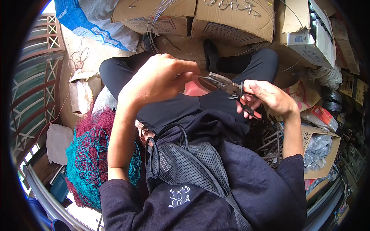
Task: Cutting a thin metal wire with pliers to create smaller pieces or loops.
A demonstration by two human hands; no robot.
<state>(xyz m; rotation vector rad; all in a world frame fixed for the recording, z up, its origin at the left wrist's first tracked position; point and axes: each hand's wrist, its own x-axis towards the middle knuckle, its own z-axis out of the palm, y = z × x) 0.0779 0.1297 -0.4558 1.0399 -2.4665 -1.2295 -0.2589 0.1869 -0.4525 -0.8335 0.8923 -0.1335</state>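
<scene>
My right hand grips a pair of pliers by its red and black handles. The jaws point left, above my lap. My left hand has thumb and forefinger pinched on a thin metal wire, which reaches the plier jaws; its end in the jaws is hard to make out. Beyond the left hand, a loose coil of wire hangs over a cardboard box and passes out of sight behind the hand. Several bent wire pieces lie on the neighbouring cardboard box. Below my fingertips shows a red plastic surface.
Maroon and teal netting is heaped by my left arm. To the right are a pile of metal rods, an open carton of plastic bags and a white box. A blue and white sack stands at far left.
</scene>
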